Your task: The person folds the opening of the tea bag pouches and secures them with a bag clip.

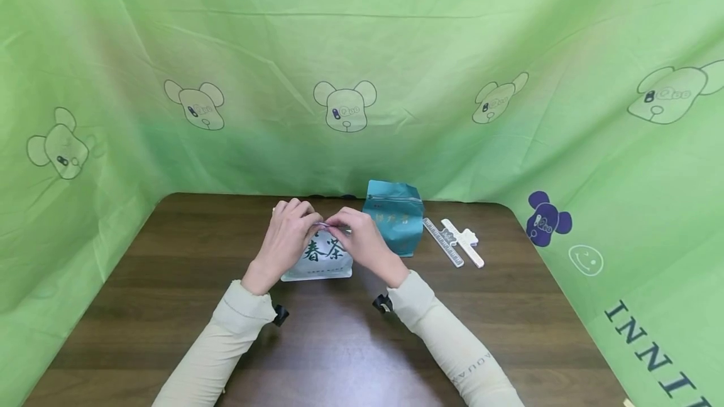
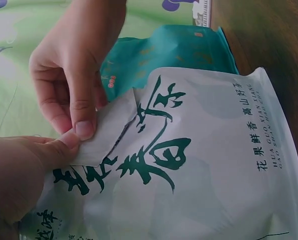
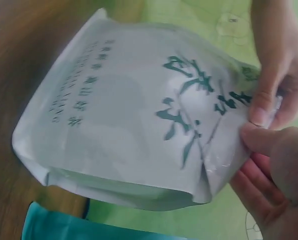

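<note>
A white tea bag (image 1: 318,265) with dark green characters stands on the table, its top edge folded over. My left hand (image 1: 287,234) pinches the folded top from the left, thumb in front. From the right, my right hand (image 1: 362,240) pinches the same fold close beside the left thumb. In the left wrist view the folded flap (image 2: 111,132) lies down over the printed front. Both thumbs almost meet on the flap in the right wrist view, where the bag (image 3: 114,110) looks full and its side panel is creased inward.
Just behind and right of the bag stands a teal pouch (image 1: 396,226) with gold print. Further right lie a white strip with a keyboard-like pattern (image 1: 444,244) and a white clip (image 1: 464,242). Green cloth (image 1: 351,162) hangs round the wooden table (image 1: 498,325).
</note>
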The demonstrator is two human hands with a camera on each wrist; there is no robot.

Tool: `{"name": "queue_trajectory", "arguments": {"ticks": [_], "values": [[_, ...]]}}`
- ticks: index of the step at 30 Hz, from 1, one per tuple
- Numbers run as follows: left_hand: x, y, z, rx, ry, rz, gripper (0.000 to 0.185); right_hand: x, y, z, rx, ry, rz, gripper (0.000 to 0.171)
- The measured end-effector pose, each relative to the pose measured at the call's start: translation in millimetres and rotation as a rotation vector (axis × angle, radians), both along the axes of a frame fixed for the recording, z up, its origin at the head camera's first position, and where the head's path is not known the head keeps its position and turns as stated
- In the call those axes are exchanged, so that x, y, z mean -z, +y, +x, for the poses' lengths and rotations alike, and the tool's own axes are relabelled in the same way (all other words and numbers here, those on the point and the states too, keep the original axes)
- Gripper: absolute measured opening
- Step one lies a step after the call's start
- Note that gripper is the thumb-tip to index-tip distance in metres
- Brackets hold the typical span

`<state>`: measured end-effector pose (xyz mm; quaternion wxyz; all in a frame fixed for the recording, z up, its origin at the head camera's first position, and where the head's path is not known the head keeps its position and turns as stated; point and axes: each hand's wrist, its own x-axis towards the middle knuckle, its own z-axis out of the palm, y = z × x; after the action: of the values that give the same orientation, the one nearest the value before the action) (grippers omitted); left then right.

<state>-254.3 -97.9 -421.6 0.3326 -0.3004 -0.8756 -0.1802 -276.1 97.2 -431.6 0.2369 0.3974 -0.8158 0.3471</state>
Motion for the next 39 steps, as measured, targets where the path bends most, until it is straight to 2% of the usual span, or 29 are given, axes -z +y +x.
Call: {"name": "queue_trajectory", "arguments": {"ticks": [4,11,15,20,25,33,39], "values": [[-0.4,-1,1.5,-0.003,0.003,-0.032,0.006,-5.2,0,-1.1,-0.035,-0.091,-0.006,0.006],[-3.7,0,8.2,-0.066,0.036,-0.132,0.018,-4.1,2,-5.1,-0.057,-0.187,-0.019,0.006],[-3.2,0,10.0,-0.101,0.035,-0.128,0.011,-4.8,3,-4.7,-0.066,-0.213,-0.026,0.007],[-5.0,0,9.1,-0.098,0.027,-0.106,0.008,-3.9,4,-2.6,-0.061,-0.252,-0.047,0.005],[-6.9,0,8.2,-0.083,0.035,-0.094,0.008,-2.0,4,-1.3,-0.063,-0.250,-0.076,0.005],[-7.2,3,9.8,-0.120,0.013,-0.100,0.009,-4.4,-2,-4.3,-0.091,-0.219,-0.076,0.006],[-7.9,1,12.2,-0.111,0.012,-0.071,0.007,-5.0,-3,-8.2,-0.105,-0.204,-0.065,0.005]]}}
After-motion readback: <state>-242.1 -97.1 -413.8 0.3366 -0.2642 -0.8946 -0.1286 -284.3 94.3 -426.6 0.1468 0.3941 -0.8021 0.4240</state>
